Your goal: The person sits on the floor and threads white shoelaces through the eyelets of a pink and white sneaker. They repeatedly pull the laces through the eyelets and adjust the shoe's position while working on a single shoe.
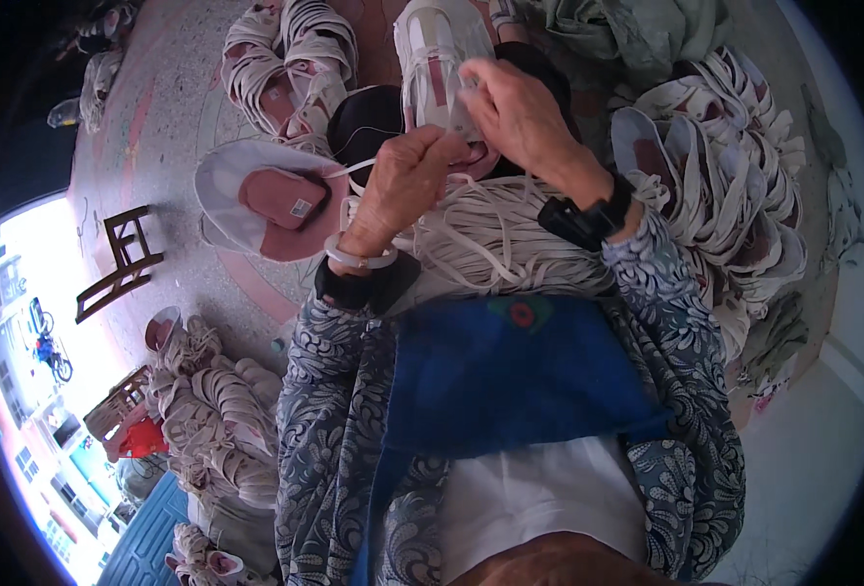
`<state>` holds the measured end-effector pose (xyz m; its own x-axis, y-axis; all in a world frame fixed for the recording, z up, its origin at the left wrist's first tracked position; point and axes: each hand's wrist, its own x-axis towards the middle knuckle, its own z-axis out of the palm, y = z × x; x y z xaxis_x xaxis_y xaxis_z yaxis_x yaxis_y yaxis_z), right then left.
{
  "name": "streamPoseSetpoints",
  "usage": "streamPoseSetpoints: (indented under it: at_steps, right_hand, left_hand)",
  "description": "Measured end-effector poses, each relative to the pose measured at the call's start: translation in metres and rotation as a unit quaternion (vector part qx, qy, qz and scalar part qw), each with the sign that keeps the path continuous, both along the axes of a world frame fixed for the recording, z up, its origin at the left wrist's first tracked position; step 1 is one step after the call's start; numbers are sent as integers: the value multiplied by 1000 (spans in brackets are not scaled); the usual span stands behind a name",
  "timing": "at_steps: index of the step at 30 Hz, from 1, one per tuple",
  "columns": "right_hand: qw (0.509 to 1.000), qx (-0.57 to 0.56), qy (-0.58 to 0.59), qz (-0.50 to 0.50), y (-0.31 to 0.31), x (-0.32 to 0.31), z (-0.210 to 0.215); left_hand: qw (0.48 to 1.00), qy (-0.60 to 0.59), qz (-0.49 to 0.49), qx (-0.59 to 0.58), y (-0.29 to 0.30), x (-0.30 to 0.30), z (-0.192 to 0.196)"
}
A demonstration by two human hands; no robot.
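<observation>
A white shoe [439, 61] with a reddish strip down its middle lies lengthwise in front of me, between my dark-clad knees. My left hand [407, 181] is closed just below its near end, pinching a white shoelace; a strand sticks out to the left of the fist. Over the shoe's right side, my right hand [520, 112] has its fingers bent together, the tips partly blurred, and whatever they grip cannot be made out. A thick bundle of white laces [510, 244] lies across my lap under both wrists, above a blue apron [520, 376].
Left of my hands is a nested pair of white shoes [219, 190] with pink insoles. Rows of similar shoes stand at the upper left [319, 49], the right [725, 186] and the lower left [222, 400]. A wooden stool [119, 259] and a grey-green sack [637, 34] lie farther out.
</observation>
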<state>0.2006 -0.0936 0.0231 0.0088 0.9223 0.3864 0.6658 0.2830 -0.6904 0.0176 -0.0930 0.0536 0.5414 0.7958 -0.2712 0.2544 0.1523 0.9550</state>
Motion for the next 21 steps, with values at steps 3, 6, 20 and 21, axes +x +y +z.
streamPoseSetpoints:
  at_steps: [3,6,20,21]
  right_hand:
    - [999,31,-16,-23,30,7,-13]
    - [998,33,-53,-8,47,13,-24]
    - [970,-114,-215,7,18,-8,-12]
    - [976,-78,-205,3,28,-5,-18]
  left_hand:
    - [999,26,-21,5,-3,-1,8]
    - [998,-4,-66,22,-5,-8,-6]
    - [977,-54,-122,-165,-18,-22,17]
    - [972,-67,-133,-183,-19,-20,20]
